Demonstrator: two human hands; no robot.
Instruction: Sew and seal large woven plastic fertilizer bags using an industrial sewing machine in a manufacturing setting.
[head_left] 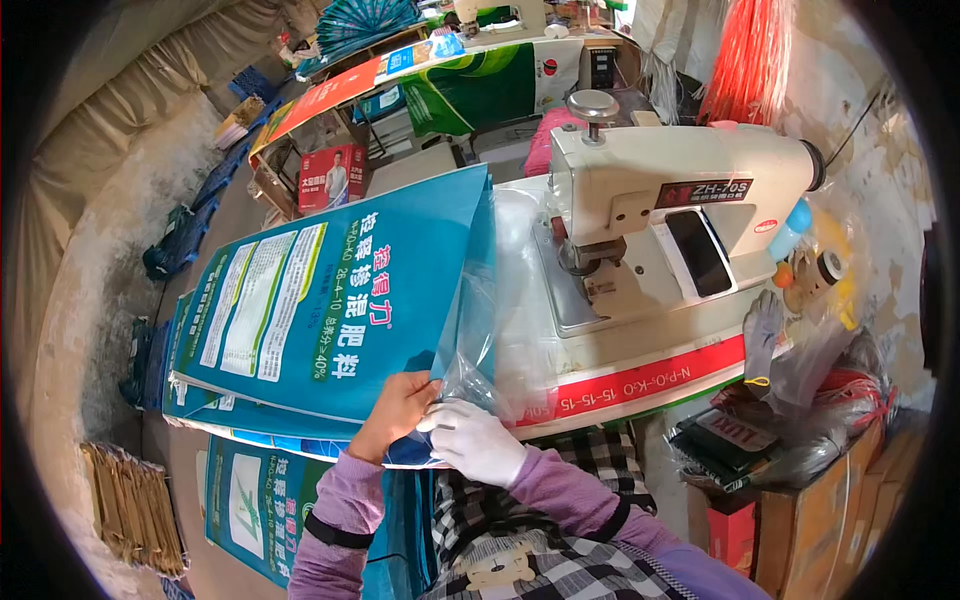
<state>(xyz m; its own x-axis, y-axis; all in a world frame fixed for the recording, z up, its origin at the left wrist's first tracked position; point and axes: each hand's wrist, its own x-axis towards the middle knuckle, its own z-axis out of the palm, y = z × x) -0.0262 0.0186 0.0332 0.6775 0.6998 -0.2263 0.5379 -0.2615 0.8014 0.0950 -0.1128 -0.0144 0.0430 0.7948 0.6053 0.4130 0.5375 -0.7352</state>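
A flat teal fertilizer bag (420,240) printed with white and red lettering lies on top of a stack of similar bags, left of the sewing machine. Clear plastic liner film (475,330) sticks out along its right edge. My bare left hand (398,408) has its fingers closed on the bag's near right corner. Beside it, touching, my right hand (475,440) wears a white glove and pinches the gathered liner film. The fingertips of both hands overlap there, so the exact hold is partly hidden.
A cream industrial sewing machine (650,190) stands to the right, with a dark-screened phone (698,252) on its bed. Grey gloves (762,340) and a thread cone (815,278) lie farther right. Cardboard boxes (810,520) sit below. Folded brown sheets (130,510) are at far left.
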